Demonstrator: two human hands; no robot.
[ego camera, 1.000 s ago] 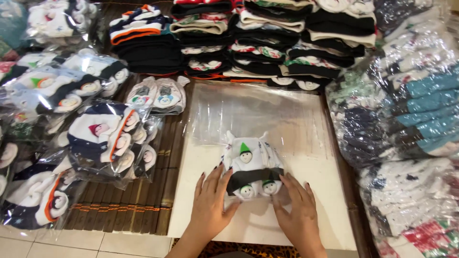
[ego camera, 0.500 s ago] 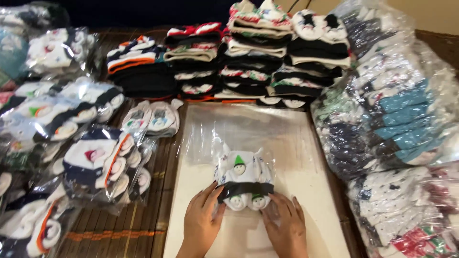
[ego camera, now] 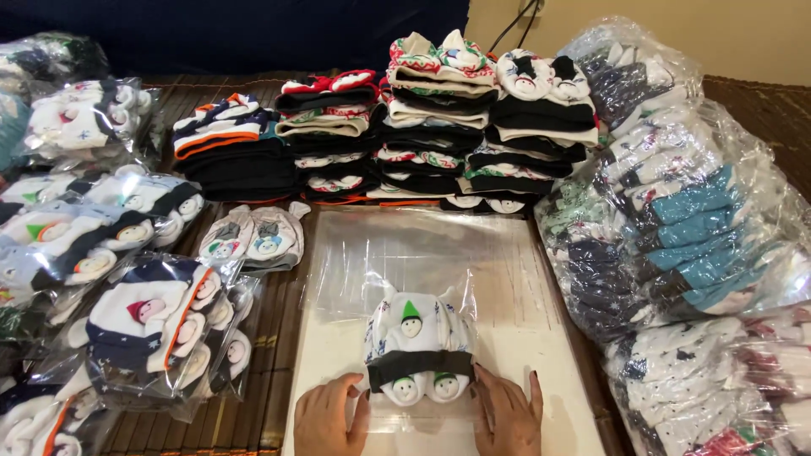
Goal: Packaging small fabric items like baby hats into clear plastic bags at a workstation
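Both wrists cut off by bottom edge; bagged bundles (ego camera: 34,422) cropped at left.

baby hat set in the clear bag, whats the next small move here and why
Probably fold the bag's open flap over to close it. The hat set already sits inside the clear bag, and the left hand and right hand press flat at either side of its near edge.
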